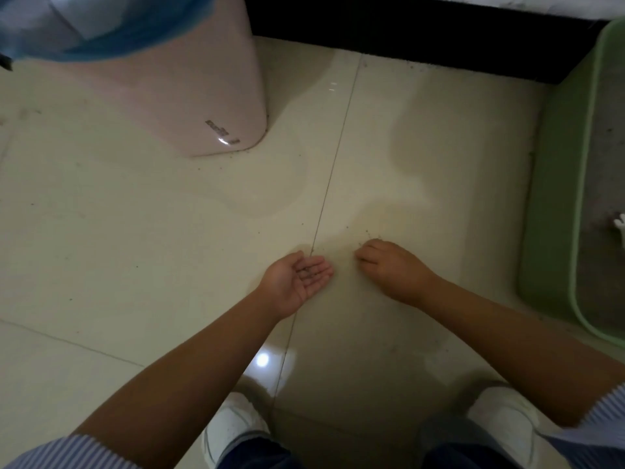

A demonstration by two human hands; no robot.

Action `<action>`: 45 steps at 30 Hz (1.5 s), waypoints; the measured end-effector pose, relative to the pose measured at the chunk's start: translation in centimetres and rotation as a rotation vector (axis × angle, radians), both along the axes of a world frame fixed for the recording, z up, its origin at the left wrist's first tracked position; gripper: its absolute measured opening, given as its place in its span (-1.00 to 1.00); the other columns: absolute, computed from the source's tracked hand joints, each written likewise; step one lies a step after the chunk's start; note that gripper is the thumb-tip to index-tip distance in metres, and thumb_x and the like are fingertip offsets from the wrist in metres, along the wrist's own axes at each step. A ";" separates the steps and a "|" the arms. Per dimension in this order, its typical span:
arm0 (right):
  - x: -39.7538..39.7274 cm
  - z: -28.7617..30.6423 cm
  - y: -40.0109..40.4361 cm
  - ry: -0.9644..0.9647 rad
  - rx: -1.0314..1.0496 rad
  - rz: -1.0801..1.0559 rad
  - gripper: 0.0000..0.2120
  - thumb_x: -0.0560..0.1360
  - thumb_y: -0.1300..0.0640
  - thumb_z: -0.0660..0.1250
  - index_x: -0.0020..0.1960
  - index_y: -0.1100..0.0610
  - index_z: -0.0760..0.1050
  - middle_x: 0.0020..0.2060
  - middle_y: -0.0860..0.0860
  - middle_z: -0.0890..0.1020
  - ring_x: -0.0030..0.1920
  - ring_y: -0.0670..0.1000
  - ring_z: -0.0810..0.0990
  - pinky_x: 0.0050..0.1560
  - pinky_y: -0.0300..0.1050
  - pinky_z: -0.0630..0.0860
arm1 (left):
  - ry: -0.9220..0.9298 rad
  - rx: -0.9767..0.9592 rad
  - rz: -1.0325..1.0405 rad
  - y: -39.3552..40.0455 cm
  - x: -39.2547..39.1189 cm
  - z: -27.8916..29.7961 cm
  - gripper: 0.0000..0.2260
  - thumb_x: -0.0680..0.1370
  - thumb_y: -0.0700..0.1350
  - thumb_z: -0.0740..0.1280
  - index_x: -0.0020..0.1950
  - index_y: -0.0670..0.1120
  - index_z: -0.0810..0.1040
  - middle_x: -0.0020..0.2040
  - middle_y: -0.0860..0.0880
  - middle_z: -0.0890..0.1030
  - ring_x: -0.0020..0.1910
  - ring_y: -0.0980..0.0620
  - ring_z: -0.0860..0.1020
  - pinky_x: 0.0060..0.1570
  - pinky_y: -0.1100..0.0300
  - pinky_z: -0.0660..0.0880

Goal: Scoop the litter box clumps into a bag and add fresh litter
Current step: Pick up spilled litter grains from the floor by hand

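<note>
My left hand [297,279] lies palm up just above the tiled floor, fingers straight, with a few dark litter grains resting on the palm. My right hand [389,269] is palm down beside it, fingertips curled onto the floor where stray litter grains [368,235] lie scattered. A green litter box [554,198] with grey litter inside stands along the right edge. A white scoop handle [619,225] pokes out at the far right. A pink bin [209,96] lined with a blue bag [101,32] stands at the upper left.
Beige glossy floor tiles [135,248] spread around my hands, dotted with small grains. A dark furniture base [422,28] runs along the top. My white shoes [233,424] are at the bottom of the view.
</note>
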State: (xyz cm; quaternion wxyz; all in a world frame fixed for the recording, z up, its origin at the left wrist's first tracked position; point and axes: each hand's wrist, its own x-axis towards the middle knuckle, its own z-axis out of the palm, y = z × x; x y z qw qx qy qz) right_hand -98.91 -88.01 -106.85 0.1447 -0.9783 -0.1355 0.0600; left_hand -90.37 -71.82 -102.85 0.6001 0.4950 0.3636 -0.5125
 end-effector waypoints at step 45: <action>1.4 3.3 2.1 0.357 0.437 -0.674 -0.86 0.50 0.30 0.28 -0.05 0.33 0.59 -0.11 0.17 0.63 -0.10 0.09 0.55 -0.11 -0.23 0.36 | 0.071 -0.146 0.044 0.7 -0.1 -0.7 -0.45 0.66 0.03 -0.09 0.22 -0.43 0.40 0.17 -0.37 0.50 0.31 -0.26 0.41 0.18 0.00 0.37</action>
